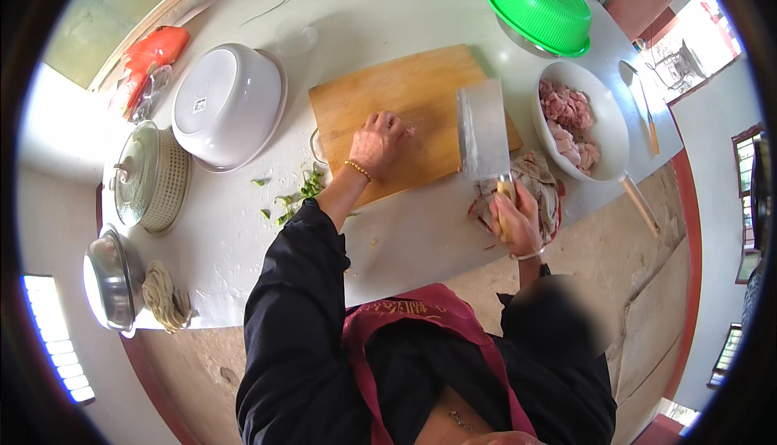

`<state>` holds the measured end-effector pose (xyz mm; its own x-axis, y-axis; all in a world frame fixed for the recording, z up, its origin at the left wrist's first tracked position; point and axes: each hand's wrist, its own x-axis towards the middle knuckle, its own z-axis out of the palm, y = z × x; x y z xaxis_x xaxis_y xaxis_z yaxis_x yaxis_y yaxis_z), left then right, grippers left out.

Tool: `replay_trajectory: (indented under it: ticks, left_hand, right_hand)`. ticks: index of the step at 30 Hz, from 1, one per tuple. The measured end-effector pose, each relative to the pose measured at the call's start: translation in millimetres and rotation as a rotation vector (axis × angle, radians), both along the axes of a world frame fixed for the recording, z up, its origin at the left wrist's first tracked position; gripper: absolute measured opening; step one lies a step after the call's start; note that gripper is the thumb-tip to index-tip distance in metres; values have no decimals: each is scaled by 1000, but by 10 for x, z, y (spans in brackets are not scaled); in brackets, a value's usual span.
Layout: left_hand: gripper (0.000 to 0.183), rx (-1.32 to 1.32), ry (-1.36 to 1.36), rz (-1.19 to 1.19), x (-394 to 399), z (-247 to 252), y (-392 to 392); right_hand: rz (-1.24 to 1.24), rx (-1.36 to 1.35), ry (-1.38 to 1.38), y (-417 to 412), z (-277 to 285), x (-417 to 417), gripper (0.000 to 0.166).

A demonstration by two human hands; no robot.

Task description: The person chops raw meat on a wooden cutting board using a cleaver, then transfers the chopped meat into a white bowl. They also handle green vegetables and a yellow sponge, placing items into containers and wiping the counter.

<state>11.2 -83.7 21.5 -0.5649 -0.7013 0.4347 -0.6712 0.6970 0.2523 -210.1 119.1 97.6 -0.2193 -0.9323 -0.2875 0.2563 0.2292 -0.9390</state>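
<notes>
A wooden cutting board (419,90) lies at a slant on the table before me. On its left half rests my left hand (379,144), fingers curled down against the wood. Small pinkish scraps (411,126) show at its fingertips; what lies under the fingers is hidden. My right hand (516,217) grips the pale handle of a cleaver (484,129). The broad blade hangs over the board's right edge, its flat face turned up to me. Beneath and beside the handle is a crumpled cloth (537,184). Sliced raw meat (567,111) fills part of a white long-handled pan (610,123) on the right.
Chopped green pieces (311,184) are scattered left of the board. Further left stand an upturned pale basin (224,105), a lidded strainer basket (161,172), a steel bowl (115,281) and a rag (162,299). A green colander (540,8) and a spatula (644,105) lie right.
</notes>
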Motion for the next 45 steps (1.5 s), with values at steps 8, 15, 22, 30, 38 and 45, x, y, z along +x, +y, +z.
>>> replay_trajectory:
  ticks: [8,15,22,30,38,45]
  left_hand:
    - [9,895,1159,227,341,90,-113]
    - [15,1840,2051,-325,1422,380,424]
    - [18,1540,2132,-108,2661,414,1363]
    - [13,1425,2312,73,3622,325,1988]
    - [14,1449,2367,-23,3940,281,1823]
    - [15,1500,2354,8,3892,353,1858]
  right_hand:
    - [73,-234,1496,-839,-161,303,52]
    - [379,-308,1883,-817,-149,580,49]
    - [579,-969,1455,-1634,128,2680,10]
    - [774,-1246,1894,-2502,-723,3685,4]
    - [756,-1208,1985,-2716,-773,3606,4]
    - [604,-1491,1756,-2670,-14,3754,10]
